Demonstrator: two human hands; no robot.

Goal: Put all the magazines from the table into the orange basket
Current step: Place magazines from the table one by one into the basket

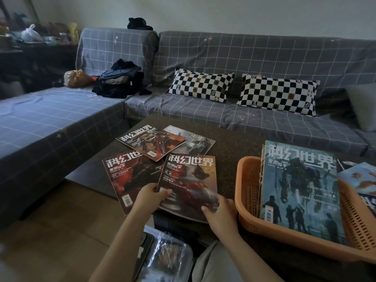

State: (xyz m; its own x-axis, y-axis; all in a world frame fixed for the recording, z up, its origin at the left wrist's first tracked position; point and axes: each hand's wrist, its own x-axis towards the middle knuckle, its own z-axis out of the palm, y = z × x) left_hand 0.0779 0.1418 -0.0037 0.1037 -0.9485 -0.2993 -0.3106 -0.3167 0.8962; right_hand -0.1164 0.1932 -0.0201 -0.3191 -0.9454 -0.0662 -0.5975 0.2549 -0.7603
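Both hands hold one magazine (pixel 190 180), the one with a red and grey cover at lower centre of the frame: the left hand (pixel 151 197) has its grip closed on the lower left corner, thumb on top of the cover, and the right hand (pixel 220 211) has its grip closed on the lower right edge, fingers curled over the front. The near end of this magazine is raised off the table (pixel 234 139) and juts past its near edge. Just to its left a dark red magazine (pixel 130 176) lies flat, partly under it. Above these, toward the centre of the frame, an orange-toned magazine (pixel 151 142) lies across a pale grey magazine (pixel 195 142), both flat on the table. To the right of the hands sits the orange basket (pixel 250 192), its slotted wall near the right hand; inside it a stack of magazines topped by a blue-covered magazine (pixel 299 190) leans up over the far rim. More magazines (pixel 360 176) show beyond the basket at the right edge of the frame. Behind the table runs a grey checked sofa (pixel 203 58) with two black and white chequered pillows (pixel 200 86) and a pile of dark clothes (pixel 120 80) at upper left
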